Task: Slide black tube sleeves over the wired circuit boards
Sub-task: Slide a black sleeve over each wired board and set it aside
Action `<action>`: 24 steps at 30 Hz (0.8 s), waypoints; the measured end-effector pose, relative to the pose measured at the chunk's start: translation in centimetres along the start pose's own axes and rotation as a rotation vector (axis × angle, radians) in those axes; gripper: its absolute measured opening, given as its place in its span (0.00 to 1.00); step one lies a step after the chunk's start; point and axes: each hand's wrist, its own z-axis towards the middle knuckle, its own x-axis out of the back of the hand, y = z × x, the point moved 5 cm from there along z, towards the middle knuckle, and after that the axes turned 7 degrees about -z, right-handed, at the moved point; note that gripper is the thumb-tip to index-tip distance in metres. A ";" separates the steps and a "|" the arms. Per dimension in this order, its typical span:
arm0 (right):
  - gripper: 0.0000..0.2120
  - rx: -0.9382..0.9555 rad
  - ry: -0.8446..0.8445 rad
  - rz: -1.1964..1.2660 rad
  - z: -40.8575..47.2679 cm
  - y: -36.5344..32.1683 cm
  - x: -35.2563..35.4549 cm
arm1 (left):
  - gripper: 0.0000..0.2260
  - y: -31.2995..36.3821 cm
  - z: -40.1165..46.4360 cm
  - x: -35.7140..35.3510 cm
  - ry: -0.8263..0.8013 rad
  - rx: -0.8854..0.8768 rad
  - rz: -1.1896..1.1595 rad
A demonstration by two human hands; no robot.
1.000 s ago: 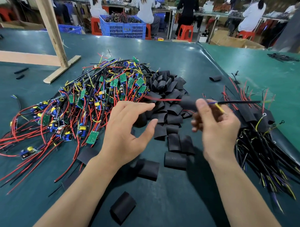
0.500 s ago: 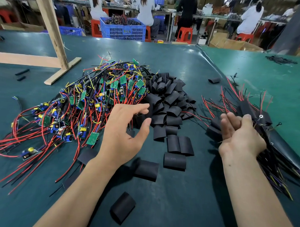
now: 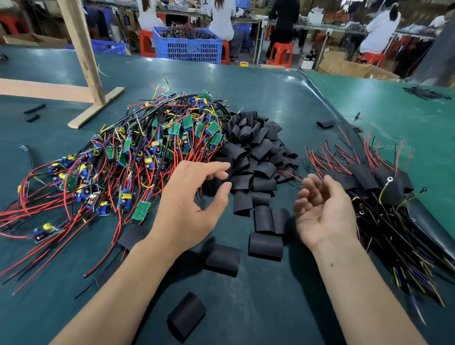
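Observation:
A heap of small green circuit boards with red, black and yellow wires point(image 3: 134, 156) covers the left middle of the table. Beside it, at the centre, lies a pile of flat black tube sleeves point(image 3: 255, 157). A stack of sleeved boards with wires point(image 3: 385, 193) lies at the right. My left hand point(image 3: 191, 204) hovers with fingers spread near the edge of the sleeve pile and holds nothing. Palm up and empty, my right hand point(image 3: 320, 209) sits between the sleeve pile and the sleeved stack, fingers loosely curled.
Loose sleeves point(image 3: 222, 258) lie scattered near my forearms, one point(image 3: 186, 316) close to the front. A wooden frame point(image 3: 80, 64) stands at the back left. The green table mat point(image 3: 275, 91) has a raised seam at the right. A blue crate point(image 3: 187, 44) and seated people are beyond the table.
My right hand carried the sleeved board to the right stack, let it go, and has come back toward the centre, palm up and empty. My left hand stayed near the sleeves.

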 end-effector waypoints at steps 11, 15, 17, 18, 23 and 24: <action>0.03 0.146 0.106 -0.389 2.4 -1.4 1.5 | 0.16 -0.9 -0.1 -0.4 -0.125 0.121 0.066; 0.02 0.151 0.132 -0.432 3.3 -1.7 2.1 | 0.17 -1.0 -0.3 -0.6 -0.157 0.159 0.068; 0.01 0.167 0.141 -0.459 3.5 -1.9 2.3 | 0.16 -1.1 -0.3 -0.7 -0.175 0.171 0.083; 0.01 0.172 0.145 -0.466 3.6 -2.1 2.4 | 0.15 -1.3 -0.3 -0.7 -0.189 0.172 0.103; 0.05 0.164 0.153 -0.401 4.0 -3.4 3.3 | 0.11 -2.4 -0.4 -0.5 -0.231 0.226 0.250; 0.06 0.164 0.154 -0.396 4.1 -3.6 3.5 | 0.12 -2.7 -0.3 -0.4 -0.230 0.249 0.285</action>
